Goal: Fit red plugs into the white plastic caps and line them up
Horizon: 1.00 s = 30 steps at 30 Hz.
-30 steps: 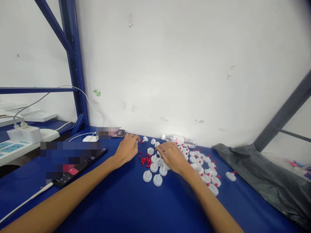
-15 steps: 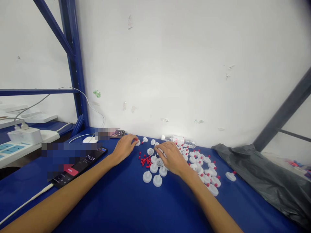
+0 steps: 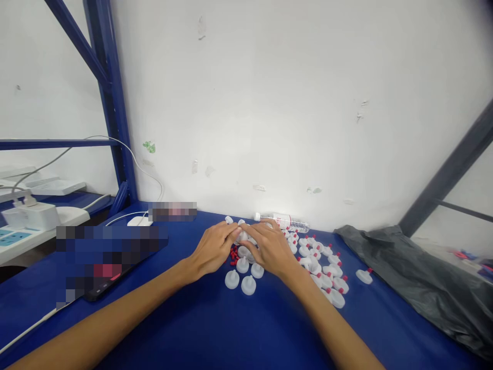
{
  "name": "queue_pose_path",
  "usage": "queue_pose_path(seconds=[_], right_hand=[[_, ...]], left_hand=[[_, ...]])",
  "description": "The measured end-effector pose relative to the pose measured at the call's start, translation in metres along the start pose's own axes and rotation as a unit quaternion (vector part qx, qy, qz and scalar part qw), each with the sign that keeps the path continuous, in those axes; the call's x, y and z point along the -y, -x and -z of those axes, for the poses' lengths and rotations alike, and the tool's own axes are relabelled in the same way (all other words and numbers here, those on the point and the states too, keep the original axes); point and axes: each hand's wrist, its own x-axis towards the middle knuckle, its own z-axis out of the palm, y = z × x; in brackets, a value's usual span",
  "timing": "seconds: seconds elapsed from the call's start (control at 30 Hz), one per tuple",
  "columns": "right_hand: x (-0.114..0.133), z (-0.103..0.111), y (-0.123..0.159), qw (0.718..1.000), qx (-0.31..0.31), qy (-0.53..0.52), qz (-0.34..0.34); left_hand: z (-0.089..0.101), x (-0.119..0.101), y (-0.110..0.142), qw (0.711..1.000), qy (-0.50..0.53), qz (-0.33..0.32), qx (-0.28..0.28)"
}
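My left hand (image 3: pixel 211 247) and my right hand (image 3: pixel 272 247) meet over the middle of the table. Their fingertips pinch together around a white plastic nozzle cap (image 3: pixel 242 236), which the fingers partly cover. Just below them lie loose white nozzle caps (image 3: pixel 248 284), round with a short spout and no red tip. Small red tip caps (image 3: pixel 233 255) are heaped beside my left fingers, partly hidden by that hand. To the right of my right hand spreads a group of white nozzle caps with red tips (image 3: pixel 334 270).
A clear plastic bottle (image 3: pixel 298 224) lies along the wall behind the caps. One red-tipped cap (image 3: pixel 364 276) sits apart, near a dark grey plastic bag (image 3: pixel 419 282). At left are a phone (image 3: pixel 103 288), a white charger (image 3: pixel 139 221) and a power strip (image 3: pixel 73 218).
My left hand has moved right from a white cap at the back to meet my right hand. That cap no longer shows in its old spot. The view has shifted slightly.
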Motion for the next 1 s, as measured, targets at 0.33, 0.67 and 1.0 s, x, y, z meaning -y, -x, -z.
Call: queue_pose_path(seconds=[0.33, 0.67, 1.0], right_hand=[[-0.063, 0.031, 0.019, 0.973, 0.088, 0.004, -0.215], [-0.069, 0.043, 0.024, 0.967, 0.145, -0.058, -0.202], [-0.039, 0.008, 0.015, 0.984, 0.111, -0.074, -0.119]], left_hand=[[0.014, 0.029, -0.005, 0.994, -0.057, 0.09, -0.002], [0.001, 0.045, 0.002, 0.991, -0.093, 0.069, 0.06], [-0.004, 0.073, -0.01, 0.995, -0.079, 0.025, 0.052]])
